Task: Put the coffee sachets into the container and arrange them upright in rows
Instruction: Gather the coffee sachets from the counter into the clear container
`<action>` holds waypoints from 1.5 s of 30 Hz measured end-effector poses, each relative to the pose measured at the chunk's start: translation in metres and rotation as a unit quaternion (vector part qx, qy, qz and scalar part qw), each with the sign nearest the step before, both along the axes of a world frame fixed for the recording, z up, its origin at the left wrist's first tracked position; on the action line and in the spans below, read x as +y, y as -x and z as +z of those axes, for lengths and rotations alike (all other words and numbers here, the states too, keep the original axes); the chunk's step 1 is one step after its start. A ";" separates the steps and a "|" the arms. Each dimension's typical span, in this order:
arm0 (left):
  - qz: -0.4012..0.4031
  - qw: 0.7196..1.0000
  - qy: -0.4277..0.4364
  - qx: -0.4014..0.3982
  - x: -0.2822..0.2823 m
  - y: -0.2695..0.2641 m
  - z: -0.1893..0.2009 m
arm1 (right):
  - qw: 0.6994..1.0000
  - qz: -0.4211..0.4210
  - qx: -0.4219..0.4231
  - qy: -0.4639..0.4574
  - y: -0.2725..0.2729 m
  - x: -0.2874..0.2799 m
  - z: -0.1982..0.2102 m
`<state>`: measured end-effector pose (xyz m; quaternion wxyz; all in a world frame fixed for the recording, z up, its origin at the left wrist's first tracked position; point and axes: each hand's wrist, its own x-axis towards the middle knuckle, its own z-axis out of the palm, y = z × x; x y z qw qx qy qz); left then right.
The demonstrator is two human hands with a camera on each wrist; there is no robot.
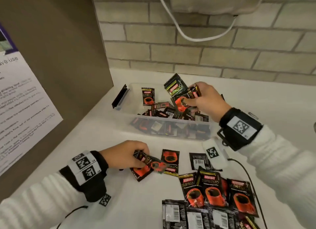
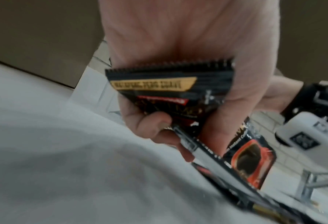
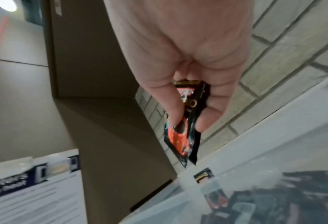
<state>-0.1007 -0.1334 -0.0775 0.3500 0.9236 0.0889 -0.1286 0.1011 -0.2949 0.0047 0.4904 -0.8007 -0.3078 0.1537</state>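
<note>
A clear plastic container stands on the white counter with several black-and-red coffee sachets lying jumbled inside; one sachet leans upright at the back. My right hand is over the container's right side and grips a small bunch of sachets, also seen pinched between thumb and fingers. My left hand is low over the counter in front of the container and holds sachets gathered from the counter. More loose sachets lie at the front right.
A tall brown panel with a printed notice stands close on the left. A brick wall runs behind the container. A white cable hangs above. A thin black wire crosses the counter at the right.
</note>
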 end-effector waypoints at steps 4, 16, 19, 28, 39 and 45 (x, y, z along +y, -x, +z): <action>0.011 0.999 0.029 -0.033 0.005 -0.010 0.041 | 0.992 0.008 -0.033 0.125 -0.013 0.001 -0.015; 0.021 0.981 -0.130 -0.142 0.014 -0.126 0.091 | 0.925 0.227 -0.118 0.281 0.020 -0.057 -0.015; 0.020 0.985 -0.123 -0.117 0.011 -0.122 0.074 | 0.858 0.280 -0.112 0.416 0.026 -0.068 -0.024; -0.174 0.975 -0.123 -0.067 -0.058 -0.056 0.037 | 0.728 0.314 -0.161 0.588 0.059 -0.066 -0.068; -0.150 0.970 -0.193 -0.009 -0.071 -0.045 -0.012 | 0.898 0.229 -0.061 0.372 0.047 -0.072 -0.073; -0.136 0.966 -0.193 -0.107 -0.058 -0.045 -0.005 | 0.948 0.139 -0.162 0.235 0.035 -0.077 -0.032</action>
